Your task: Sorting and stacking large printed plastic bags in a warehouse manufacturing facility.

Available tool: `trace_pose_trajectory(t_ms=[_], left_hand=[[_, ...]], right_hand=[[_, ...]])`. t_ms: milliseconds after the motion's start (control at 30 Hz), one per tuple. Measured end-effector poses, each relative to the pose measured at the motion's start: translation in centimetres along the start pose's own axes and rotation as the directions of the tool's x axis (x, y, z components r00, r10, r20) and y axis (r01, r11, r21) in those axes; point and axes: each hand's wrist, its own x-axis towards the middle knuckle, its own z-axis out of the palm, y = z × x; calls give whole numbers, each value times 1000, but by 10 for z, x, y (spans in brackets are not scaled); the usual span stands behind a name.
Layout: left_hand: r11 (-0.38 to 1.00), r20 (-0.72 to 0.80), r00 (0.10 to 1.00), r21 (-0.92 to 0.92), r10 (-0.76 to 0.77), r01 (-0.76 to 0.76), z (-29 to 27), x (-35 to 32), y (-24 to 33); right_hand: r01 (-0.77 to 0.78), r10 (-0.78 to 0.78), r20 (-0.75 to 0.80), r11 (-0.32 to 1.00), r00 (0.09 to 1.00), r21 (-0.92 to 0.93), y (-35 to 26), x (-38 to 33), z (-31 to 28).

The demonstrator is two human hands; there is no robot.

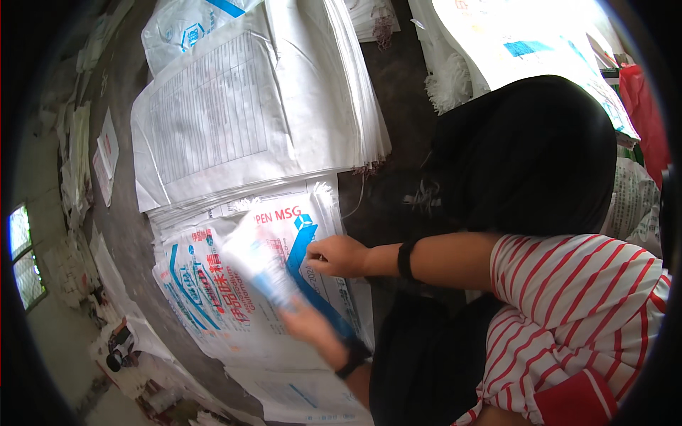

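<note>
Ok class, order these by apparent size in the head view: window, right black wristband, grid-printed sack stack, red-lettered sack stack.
Grid-printed sack stack
Red-lettered sack stack
Window
Right black wristband

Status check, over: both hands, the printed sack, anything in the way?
Left hand gripping blurred white item. Right hand curled over printed white sack, contact unclear. Blurred item hides part of the sack's print.
</note>
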Motion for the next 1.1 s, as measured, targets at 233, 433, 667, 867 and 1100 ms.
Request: trace_pose_trajectory(t_ms=[233,433,667,867,1100], left_hand=[[980,-379,925,173,-22,94,-181,20,-14],[969,11,973,85,231,-231,-30,-22,10],[923,98,937,166,335,-347,80,-47,10],[954,114,951,53,288,-295,69,-41,26],[1000,185,983,-6,18,-17,39,-20,-3]], right_hand=[[-159,190,-443,982,876,106,49,10,9],[-267,341,-382,935,859,233,51,8,5],[-289,306,-190,951,933,112,57,15,14],[-176,196,-206,978,959,111,44,8,10],[-122,103,76,940,992,319,19,9,7]])
